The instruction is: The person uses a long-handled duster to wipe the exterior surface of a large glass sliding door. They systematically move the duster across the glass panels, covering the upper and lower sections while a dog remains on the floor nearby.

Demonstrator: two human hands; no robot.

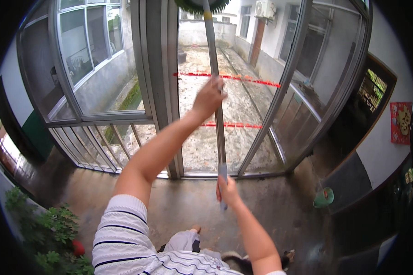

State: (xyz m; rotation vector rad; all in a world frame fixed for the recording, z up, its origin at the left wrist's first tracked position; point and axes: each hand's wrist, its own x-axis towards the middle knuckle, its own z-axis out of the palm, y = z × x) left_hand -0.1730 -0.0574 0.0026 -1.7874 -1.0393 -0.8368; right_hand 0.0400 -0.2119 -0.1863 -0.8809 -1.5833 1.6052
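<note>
A long-handled brush (pixel 219 133) stands nearly upright in front of the glass door. Its round green bristle head (pixel 202 4) is cut off by the top edge of the view. My left hand (pixel 209 97) is raised and closed around the metal pole about halfway up. Lower down, my right hand (pixel 228 191) grips the grey handle end, which sticks out a little below the fist. Behind the pole is the framed glass door (pixel 257 50), with two red tinsel strips (pixel 248 79) running across it.
Left of the door stands a framed window panel (pixel 144 117) with metal bars below. A green bucket (pixel 324 197) sits on the floor at right. Leafy plants (pixel 58 223) grow at lower left. A dark, furry animal (pixel 240 263) is by my feet. Beyond the glass lies a concrete yard.
</note>
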